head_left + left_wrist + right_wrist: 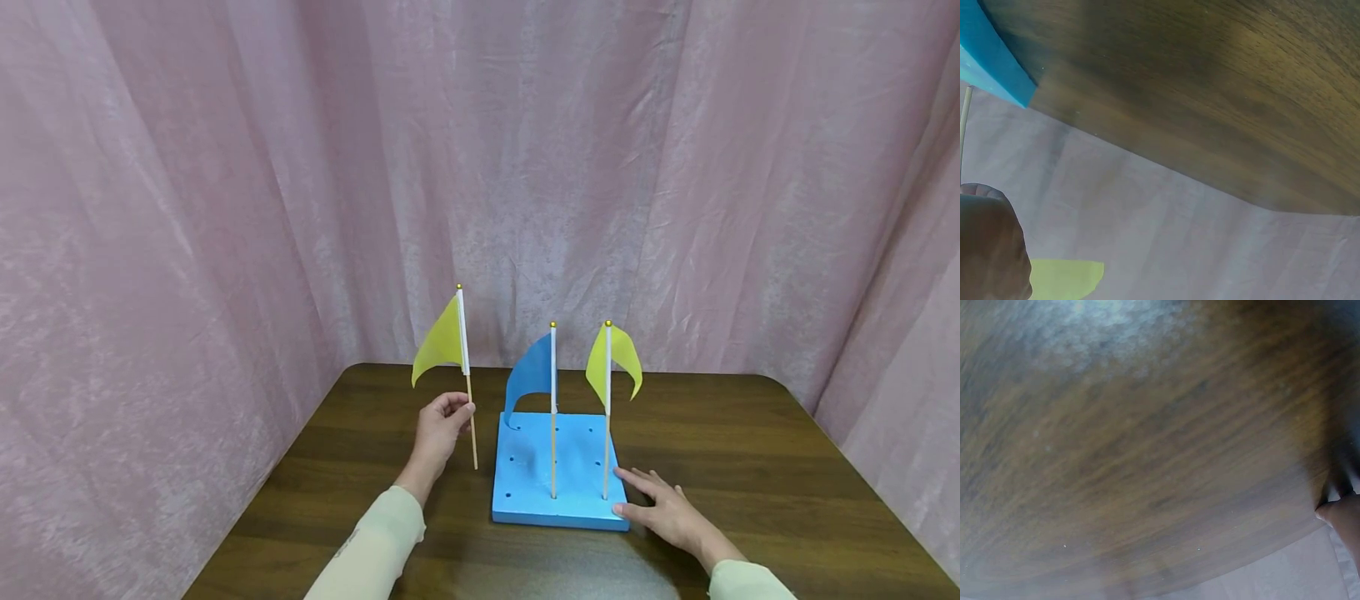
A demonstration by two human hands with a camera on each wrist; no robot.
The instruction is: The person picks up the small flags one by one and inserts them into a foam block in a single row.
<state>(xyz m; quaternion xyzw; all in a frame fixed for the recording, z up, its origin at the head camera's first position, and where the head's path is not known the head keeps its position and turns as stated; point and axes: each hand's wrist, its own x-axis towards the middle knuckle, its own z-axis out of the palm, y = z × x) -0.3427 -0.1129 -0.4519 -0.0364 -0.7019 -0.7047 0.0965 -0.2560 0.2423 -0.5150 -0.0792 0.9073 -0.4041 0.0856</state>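
Note:
Between thumb and fingers, my left hand (442,429) pinches the wooden stick of a yellow flag (440,342), held upright left of the blue board, its lower tip free. The blue board (528,479) has several small holes. A blue flag (532,375) stands in a front-row hole near the middle. Another yellow flag (597,367) stands in the front right hole. My right hand (667,510) touches the board's right edge with its fingers extended. In the left wrist view, the left hand (991,244) hides part of the yellow flag (1063,278).
The board lies on a dark brown wooden table (720,450) with rounded back corners. Pink curtains (562,167) hang behind the table and along both sides.

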